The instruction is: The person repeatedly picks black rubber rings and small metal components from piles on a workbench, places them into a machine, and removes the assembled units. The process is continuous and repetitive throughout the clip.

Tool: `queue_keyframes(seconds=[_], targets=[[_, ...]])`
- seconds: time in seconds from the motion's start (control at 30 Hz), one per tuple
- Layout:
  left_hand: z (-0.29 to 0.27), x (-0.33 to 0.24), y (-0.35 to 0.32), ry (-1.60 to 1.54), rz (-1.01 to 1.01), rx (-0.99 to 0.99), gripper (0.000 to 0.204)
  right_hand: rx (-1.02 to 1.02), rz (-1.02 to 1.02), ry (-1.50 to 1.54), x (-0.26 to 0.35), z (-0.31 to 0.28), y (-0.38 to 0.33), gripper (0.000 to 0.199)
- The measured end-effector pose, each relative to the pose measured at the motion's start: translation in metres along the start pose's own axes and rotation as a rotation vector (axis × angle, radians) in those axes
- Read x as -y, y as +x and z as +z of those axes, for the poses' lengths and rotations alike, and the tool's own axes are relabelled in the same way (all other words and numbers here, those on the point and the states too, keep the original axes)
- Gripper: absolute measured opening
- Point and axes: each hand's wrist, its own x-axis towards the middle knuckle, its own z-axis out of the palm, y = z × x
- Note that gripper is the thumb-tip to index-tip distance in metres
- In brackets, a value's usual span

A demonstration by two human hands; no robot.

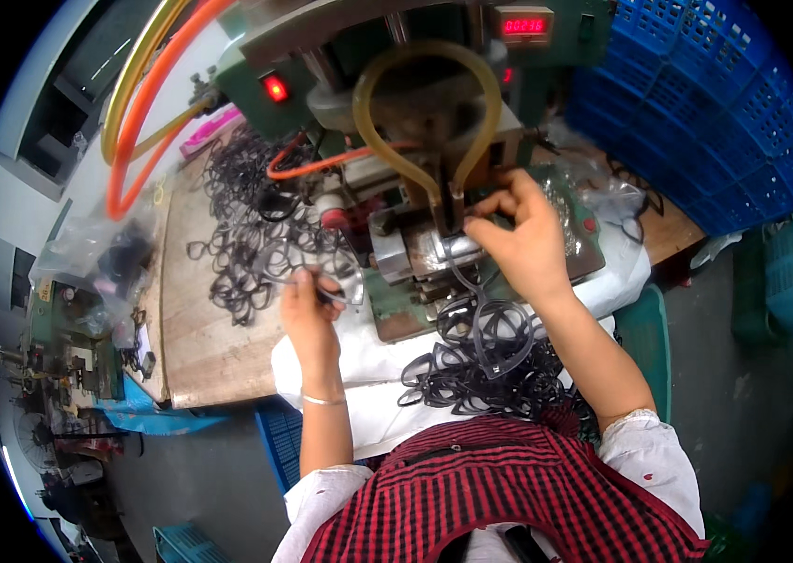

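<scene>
The person's right hand (520,236) reaches to the metal fixture (434,251) of a green bench machine (396,103), its thumb and forefinger pressed together in a grip on a dark eyeglass frame (498,324) that hangs from the fixture down toward the lap. The exact spot pinched is partly hidden by the fingers. The left hand (310,310) rests on the wooden bench (218,347) just left of the machine; its fingers are closed around another dark eyeglass frame front (321,272), held low over the bench edge.

A heap of dark frame fronts (251,206) lies spread on the bench behind the left hand, and a second heap (472,380) sits on a white cloth (368,366) at the person's lap, just under the right forearm. A yellowish tube (373,122) loops over the machine's head, and orange hoses (138,122) run up to the left. A red lamp (275,88) glows on the machine's left side, with a red digit counter (524,25) at its top. Blue plastic crates (716,113) are stacked to the right. A thin bracelet (323,401) circles the left wrist, and the person wears a red-and-black checked apron (500,497).
</scene>
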Motion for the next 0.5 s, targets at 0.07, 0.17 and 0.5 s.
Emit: queue_keyframes(seconds=[0.07, 0.17, 0.5], targets=[[0.043, -0.054, -0.018, -0.008, 0.253, 0.085, 0.023, 0.021, 0.011, 0.060, 0.007, 0.000, 0.001, 0.046], [0.078, -0.102, -0.027, 0.085, 0.678, 0.322, 0.018, 0.075, 0.079, 0.252, 0.014, 0.008, -0.002, 0.049], [0.088, -0.116, -0.062, -0.027, -0.085, 0.807, 0.028, 0.026, -0.107, -0.075, 0.009, -0.039, -0.039, 0.044]])
